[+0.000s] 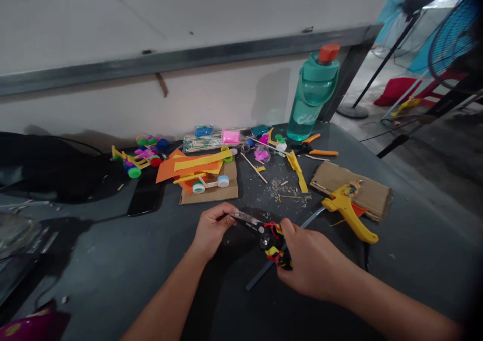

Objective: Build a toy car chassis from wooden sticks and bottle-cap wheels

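My right hand [311,260] is closed round the black, red and yellow handles of a pair of scissors [264,233], whose blades point left. My left hand [211,228] is pinched shut at the blade tips, holding something thin that I cannot make out. Both hands work just above the dark tabletop [113,260]. A thin grey stick [264,270] lies on the table under my right hand.
A yellow glue gun [349,212] lies on a cardboard piece [354,187] to the right. Orange and yellow paper strips [196,167], bottle-cap toy cars [141,157], sticks and scraps lie behind. A teal water bottle [313,94] stands by the wall. A fan stand [352,110] is beyond.
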Demonstrator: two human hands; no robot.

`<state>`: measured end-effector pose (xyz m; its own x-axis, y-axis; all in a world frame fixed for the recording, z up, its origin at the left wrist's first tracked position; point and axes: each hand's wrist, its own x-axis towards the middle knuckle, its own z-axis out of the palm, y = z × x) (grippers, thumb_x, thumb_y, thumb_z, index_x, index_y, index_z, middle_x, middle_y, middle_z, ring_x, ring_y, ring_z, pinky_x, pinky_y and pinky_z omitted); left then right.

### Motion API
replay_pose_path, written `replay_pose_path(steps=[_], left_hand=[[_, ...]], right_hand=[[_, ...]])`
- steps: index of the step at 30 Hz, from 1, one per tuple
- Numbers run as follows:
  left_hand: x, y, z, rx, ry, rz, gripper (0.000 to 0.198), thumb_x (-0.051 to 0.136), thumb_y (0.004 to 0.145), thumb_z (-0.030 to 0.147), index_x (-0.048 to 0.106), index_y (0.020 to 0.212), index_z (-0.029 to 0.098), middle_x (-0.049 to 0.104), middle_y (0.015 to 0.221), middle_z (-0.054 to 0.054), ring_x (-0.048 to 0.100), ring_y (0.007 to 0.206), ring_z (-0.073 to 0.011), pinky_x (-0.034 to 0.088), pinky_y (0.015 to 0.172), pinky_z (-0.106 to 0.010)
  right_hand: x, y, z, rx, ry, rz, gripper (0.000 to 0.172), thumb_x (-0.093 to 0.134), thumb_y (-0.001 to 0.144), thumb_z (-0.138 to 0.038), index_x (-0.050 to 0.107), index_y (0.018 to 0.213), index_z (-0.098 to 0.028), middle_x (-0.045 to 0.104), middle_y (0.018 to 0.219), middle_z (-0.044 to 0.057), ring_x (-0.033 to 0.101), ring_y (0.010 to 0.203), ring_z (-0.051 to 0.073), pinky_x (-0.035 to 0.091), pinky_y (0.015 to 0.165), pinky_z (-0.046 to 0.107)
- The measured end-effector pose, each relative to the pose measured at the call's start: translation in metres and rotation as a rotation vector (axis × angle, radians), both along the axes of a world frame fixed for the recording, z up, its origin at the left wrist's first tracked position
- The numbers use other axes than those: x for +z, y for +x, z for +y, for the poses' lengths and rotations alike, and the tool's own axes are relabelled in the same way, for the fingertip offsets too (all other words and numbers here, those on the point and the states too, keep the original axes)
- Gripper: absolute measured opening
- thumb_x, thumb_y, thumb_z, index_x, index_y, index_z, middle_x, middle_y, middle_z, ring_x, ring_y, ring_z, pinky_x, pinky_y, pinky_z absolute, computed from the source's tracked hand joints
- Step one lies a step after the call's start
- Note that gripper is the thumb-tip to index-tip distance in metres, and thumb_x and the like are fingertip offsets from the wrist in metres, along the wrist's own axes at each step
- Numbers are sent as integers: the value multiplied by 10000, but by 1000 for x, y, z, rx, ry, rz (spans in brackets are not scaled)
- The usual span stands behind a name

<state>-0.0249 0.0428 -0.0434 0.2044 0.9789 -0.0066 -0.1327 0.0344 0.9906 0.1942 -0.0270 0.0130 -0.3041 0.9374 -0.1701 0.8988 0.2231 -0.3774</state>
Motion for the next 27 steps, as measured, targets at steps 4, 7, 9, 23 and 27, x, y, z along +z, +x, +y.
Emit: replay_pose_path(steps=[4,7,9,23,27], left_hand=[[-1,-1,0,24,35,34,55,713,687,204,704,733,176,643,773,-15,559,721,-130,426,669,-219],[-1,-1,0,43,39,59,53,712,679,198,704,726,176,647,767,-16,563,712,-134,430,671,-228],[1,-1,0,43,36,84,40,708,681,197,700,714,176,642,743,-9,553,680,-127,427,653,-226],[6,6,-2,36,-72,-15,156,724,686,291,686,710,142,607,628,-11,517,607,-118,409,607,-230],[11,9,-2,11,-90,-136,147,723,702,289,673,699,151,620,657,-8,516,599,-103,408,597,-219]], right_hand=[[-1,-1,1,-2,-16,14,241,516,662,-269,408,862,-189,604,739,48,580,578,180,235,511,277],[-1,0,1,0,-32,12,253,528,659,-273,404,863,-188,602,735,47,579,583,180,239,512,274],[-1,1,1,2,-39,7,259,536,664,-282,401,865,-190,602,730,45,584,596,189,237,514,275],[3,1,4,3,-56,26,253,522,693,-245,407,909,-180,615,729,48,602,615,201,226,523,271],[5,5,7,-45,-34,50,262,528,693,-280,397,900,-189,600,710,33,589,618,197,228,533,270]])
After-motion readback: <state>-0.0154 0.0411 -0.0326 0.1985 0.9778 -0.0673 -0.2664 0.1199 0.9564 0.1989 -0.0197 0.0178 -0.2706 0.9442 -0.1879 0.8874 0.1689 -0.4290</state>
